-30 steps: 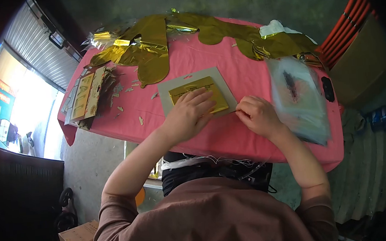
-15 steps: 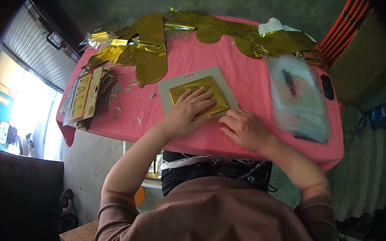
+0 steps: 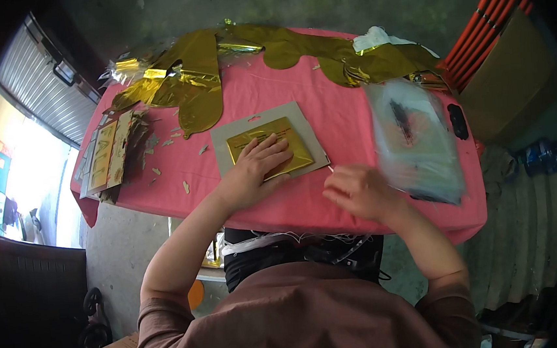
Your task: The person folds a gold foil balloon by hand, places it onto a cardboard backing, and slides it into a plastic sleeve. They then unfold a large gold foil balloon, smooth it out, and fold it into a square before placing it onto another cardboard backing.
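Note:
A folded gold foil packet (image 3: 297,145) with small dark print lies on a grey backing card (image 3: 224,153) that has a hang hole at its top edge. My left hand (image 3: 255,169) rests flat on the packet, fingers stretched out and slightly apart. To the right of the card's lower corner, my right hand (image 3: 361,190) hovers over the pink cloth, fingers curled together and a little blurred. A thin whitish sliver (image 3: 332,168) shows by its fingertips; what it is I cannot make out.
Gold foil sheets (image 3: 201,108) spread along the table's far edge. Printed cards (image 3: 103,155) are stacked at left, beside scattered grey scraps (image 3: 151,141). Clear plastic bags (image 3: 420,143) lie at right, near a black phone-like object (image 3: 457,122). A cardboard box (image 3: 506,71) stands beyond.
My right hand has moved away from the card's lower right corner, towards the right. My left hand stays on the packet. The whole view has shifted slightly.

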`<control>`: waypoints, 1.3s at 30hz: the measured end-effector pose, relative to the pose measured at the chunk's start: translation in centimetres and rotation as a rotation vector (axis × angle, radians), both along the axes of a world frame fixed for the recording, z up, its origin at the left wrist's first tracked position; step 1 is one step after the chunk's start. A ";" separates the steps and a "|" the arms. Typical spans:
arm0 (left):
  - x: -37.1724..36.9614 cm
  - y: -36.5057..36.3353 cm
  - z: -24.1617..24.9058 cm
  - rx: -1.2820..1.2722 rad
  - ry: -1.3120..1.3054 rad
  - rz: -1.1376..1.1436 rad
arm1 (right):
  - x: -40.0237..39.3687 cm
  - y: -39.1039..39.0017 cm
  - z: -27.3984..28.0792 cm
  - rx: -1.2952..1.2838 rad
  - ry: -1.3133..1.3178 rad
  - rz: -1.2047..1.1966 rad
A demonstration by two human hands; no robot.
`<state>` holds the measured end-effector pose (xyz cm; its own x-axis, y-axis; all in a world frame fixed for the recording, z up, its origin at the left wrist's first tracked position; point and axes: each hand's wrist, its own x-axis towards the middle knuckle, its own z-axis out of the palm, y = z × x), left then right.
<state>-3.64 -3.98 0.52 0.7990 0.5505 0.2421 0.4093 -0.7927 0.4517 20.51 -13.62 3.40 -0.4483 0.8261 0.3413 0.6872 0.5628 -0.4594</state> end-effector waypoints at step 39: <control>0.2 -0.2 0.5 -0.030 0.054 0.015 | 2.0 1.4 1.8 0.073 -0.088 -0.154</control>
<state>-3.46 -4.18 1.00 0.8023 0.5685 0.1819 0.4452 -0.7730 0.4520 22.53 -12.21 5.24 -0.3496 0.8618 0.3677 0.8035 0.4776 -0.3555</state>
